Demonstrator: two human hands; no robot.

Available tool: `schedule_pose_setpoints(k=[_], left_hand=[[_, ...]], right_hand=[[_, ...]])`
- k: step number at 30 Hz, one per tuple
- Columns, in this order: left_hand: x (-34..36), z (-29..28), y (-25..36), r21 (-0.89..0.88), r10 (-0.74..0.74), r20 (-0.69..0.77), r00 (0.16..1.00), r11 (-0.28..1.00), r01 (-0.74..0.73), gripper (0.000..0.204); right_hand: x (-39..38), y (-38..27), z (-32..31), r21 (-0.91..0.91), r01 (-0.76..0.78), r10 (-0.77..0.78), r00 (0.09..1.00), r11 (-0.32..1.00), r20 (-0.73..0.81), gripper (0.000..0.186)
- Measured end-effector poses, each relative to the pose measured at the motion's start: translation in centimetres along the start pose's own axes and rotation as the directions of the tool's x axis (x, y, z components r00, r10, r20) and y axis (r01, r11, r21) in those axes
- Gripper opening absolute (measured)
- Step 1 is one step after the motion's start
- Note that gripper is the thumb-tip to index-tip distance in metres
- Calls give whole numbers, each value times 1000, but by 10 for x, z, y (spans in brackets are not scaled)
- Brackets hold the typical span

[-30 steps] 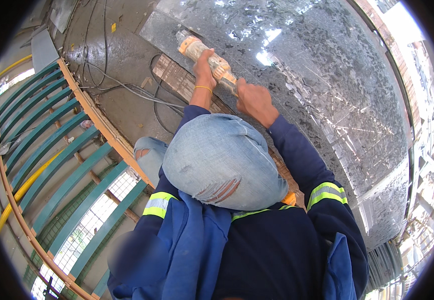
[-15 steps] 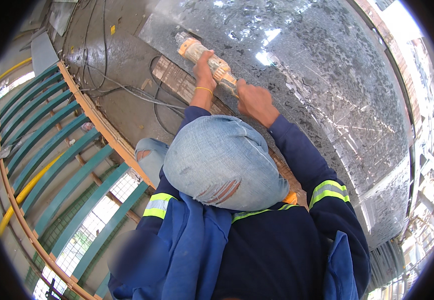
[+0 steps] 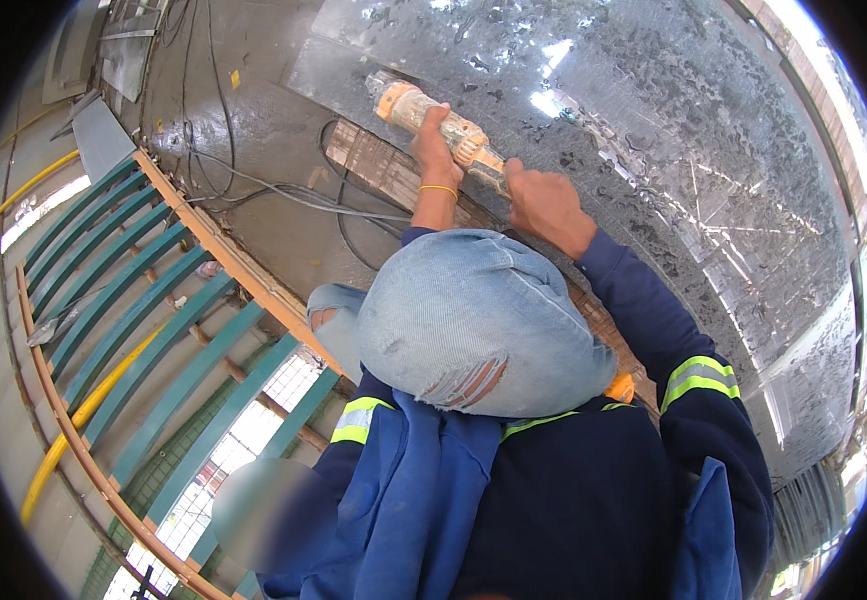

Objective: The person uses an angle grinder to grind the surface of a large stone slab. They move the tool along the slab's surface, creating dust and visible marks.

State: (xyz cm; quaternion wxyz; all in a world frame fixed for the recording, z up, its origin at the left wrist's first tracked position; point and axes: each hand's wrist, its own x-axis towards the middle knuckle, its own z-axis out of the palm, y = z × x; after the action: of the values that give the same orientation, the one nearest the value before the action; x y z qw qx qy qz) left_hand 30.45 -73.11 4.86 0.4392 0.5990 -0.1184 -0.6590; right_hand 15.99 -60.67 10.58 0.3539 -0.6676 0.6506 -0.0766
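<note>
A yellow and orange power tool (image 3: 432, 112) with a long body, which looks like an angle grinder, lies slantwise over the edge of a wet grey slab (image 3: 654, 140). Its pale, greyish head points to the far left. My left hand (image 3: 438, 155) is wrapped round the middle of the body, with a yellow band at the wrist. At the tool's rear end, my right hand (image 3: 552, 207) is closed on the narrow handle. Whether the head touches the slab I cannot tell. My bent knee (image 3: 484, 320), in torn jeans, is just below the hands.
A worn wooden plank (image 3: 372, 160) runs along the slab's near edge. Dark cables (image 3: 294, 188) trail over the wet floor to the left. Green slats in an orange frame (image 3: 224, 250) stand at my left, with a yellow hose (image 3: 84, 415) beyond them. Something orange (image 3: 622, 388) lies by my knee.
The whole view has shifted, so the tool, hands and slats appear a little farther right. Both hands keep the same grip on the tool.
</note>
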Motion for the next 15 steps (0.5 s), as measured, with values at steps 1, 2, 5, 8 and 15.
schedule_pose_setpoints(k=[1,2,5,8,15], left_hand=[[-2,1,0,6,5,-6,1000,1000,-5,36],[-1,0,0,12,4,-9,1000,1000,-4,36],[10,-3,-1,23,6,-3,1000,1000,-6,37],[26,-8,0,28,10,17,1000,1000,-10,38],[30,-7,4,53,-29,3,1000,998,29,38]], right_hand=[[0,1,0,0,10,-10,1000,1000,-7,27],[0,2,1,0,19,-19,1000,1000,-13,27],[3,4,4,12,61,-61,996,998,-61,25],[13,5,12,29,71,-68,993,997,-96,24],[22,3,13,3,53,-52,996,999,-76,23]])
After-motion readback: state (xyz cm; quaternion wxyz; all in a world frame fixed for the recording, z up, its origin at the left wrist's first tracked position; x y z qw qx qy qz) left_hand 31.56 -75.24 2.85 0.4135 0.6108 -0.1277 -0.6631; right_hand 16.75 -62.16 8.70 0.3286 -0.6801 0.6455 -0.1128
